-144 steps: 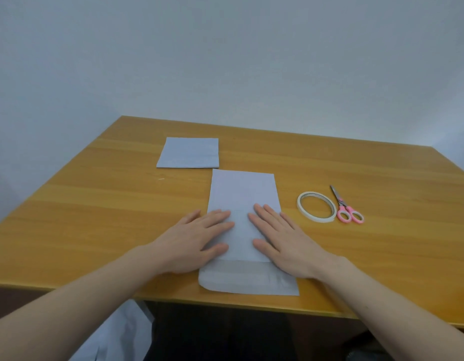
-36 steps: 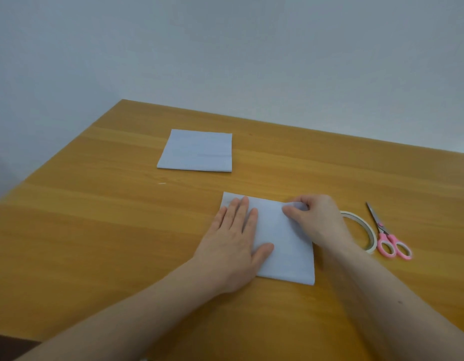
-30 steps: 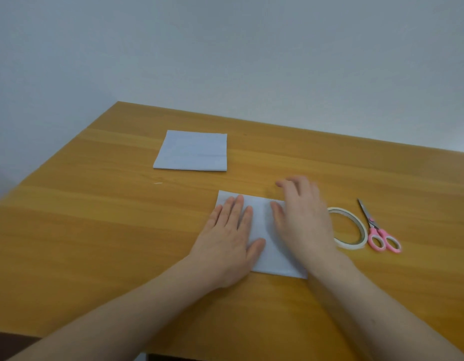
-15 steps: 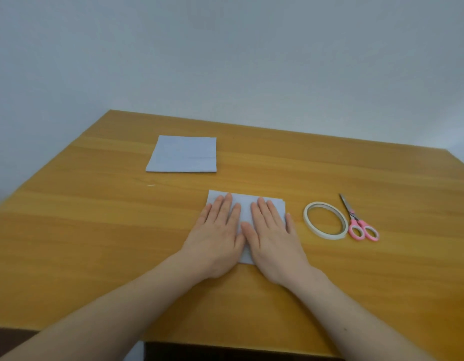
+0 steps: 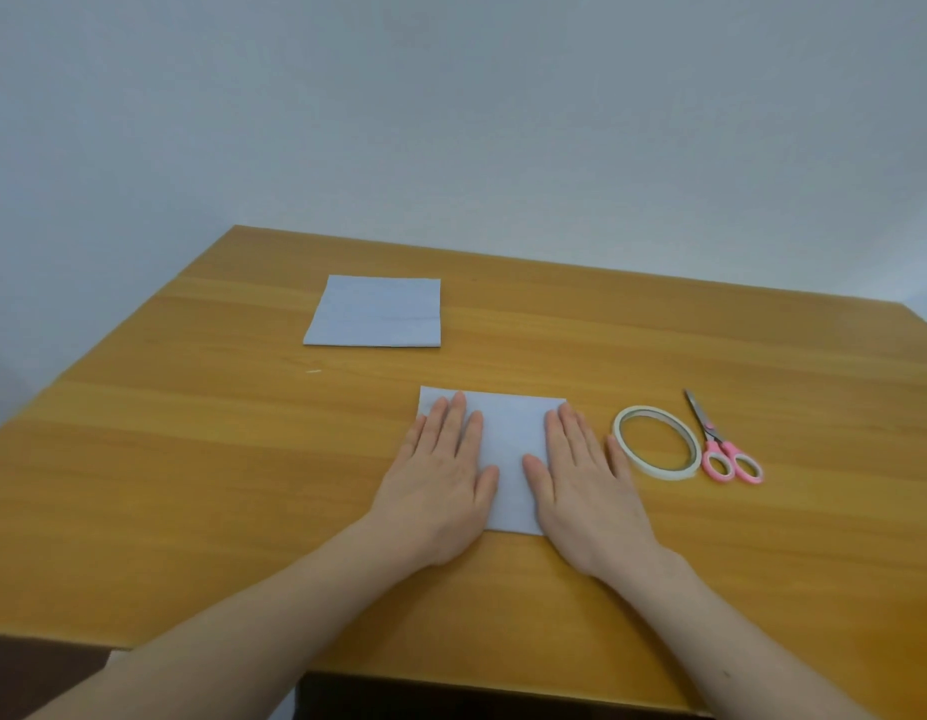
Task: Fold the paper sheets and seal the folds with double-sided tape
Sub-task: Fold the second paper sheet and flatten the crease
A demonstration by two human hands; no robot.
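Observation:
A folded pale blue paper sheet [image 5: 510, 449] lies flat on the wooden table [image 5: 191, 459] in front of me. My left hand [image 5: 440, 485] presses flat on its left side with straight fingers. My right hand [image 5: 580, 485] presses flat on its right side, fingers straight, partly over the paper's right edge. A second folded paper sheet [image 5: 375, 311] lies further back to the left. The roll of double-sided tape [image 5: 653, 441] lies just right of my right hand, with nothing touching it.
Pink-handled scissors [image 5: 718, 439] lie right of the tape roll, blades pointing away from me. The table's near edge runs close below my forearms. A plain wall stands behind the table.
The long sheet has been folded into a short rectangle. In the last half second my hands slid apart from the middle of the paper toward its left and right sides.

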